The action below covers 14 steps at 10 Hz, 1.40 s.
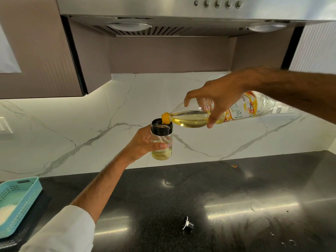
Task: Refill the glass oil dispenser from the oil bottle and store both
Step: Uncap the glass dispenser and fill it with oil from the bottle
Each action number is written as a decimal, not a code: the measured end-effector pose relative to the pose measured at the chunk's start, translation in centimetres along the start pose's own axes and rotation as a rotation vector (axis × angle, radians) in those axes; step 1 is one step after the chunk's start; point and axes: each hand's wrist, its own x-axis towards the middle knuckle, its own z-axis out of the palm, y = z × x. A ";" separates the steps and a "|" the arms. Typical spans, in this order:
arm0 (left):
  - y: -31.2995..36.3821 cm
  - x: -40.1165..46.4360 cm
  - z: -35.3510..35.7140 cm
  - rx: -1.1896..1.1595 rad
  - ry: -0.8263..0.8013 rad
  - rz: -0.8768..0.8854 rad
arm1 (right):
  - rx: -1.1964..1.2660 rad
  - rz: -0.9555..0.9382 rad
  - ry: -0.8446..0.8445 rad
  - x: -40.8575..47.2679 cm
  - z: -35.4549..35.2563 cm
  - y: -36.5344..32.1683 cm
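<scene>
My left hand (143, 142) holds the glass oil dispenser (161, 140) upright in the air above the counter; it has a black collar, an open top and a little yellow oil at the bottom. My right hand (218, 99) grips the clear plastic oil bottle (236, 110), tipped almost level, with its yellow neck resting over the dispenser's mouth. Yellow oil lies along the bottle's lower side. A small black and metal stopper (187, 223) lies on the counter near the front.
The black polished counter (236, 197) stretches below, with water droplets at the right. A turquoise perforated basket (20, 200) sits at the left edge. A marble backsplash stands behind, a steel range hood (181, 24) and cabinets overhead.
</scene>
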 end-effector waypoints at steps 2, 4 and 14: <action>-0.2 0.0 -0.2 -0.012 0.009 0.005 | -0.007 -0.009 0.001 0.2 0.0 0.3; -0.2 0.0 -0.2 -0.016 0.002 0.006 | -0.012 -0.004 0.009 0.3 -0.1 0.3; -0.4 0.3 -0.4 -0.034 -0.005 0.025 | -0.132 0.218 0.198 0.6 1.1 -0.5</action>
